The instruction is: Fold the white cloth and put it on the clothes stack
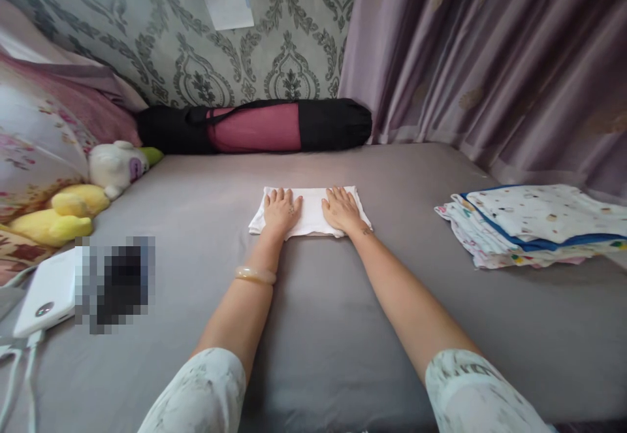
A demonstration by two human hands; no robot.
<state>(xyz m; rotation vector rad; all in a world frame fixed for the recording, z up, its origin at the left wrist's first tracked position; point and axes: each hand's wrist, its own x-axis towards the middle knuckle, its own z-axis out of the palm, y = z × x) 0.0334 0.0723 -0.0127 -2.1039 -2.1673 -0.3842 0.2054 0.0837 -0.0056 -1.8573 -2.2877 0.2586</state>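
Both palms are flat on the cloth (309,212), which lies mid-bed (343,328), well left of the stack (533,224). Your left hand (281,211) covers its left half, your right hand (341,209) its right half; fingers are spread, neither grip closed on anything. I'd press evenly and sweep outward from the cloth's middle so the edges stay square.

Both hands lie flat on a folded white cloth (309,212), left hand (281,211) beside right hand (341,209); a stack of patterned cloths (533,224) sits at three o'clock on the grey bed (318,328)
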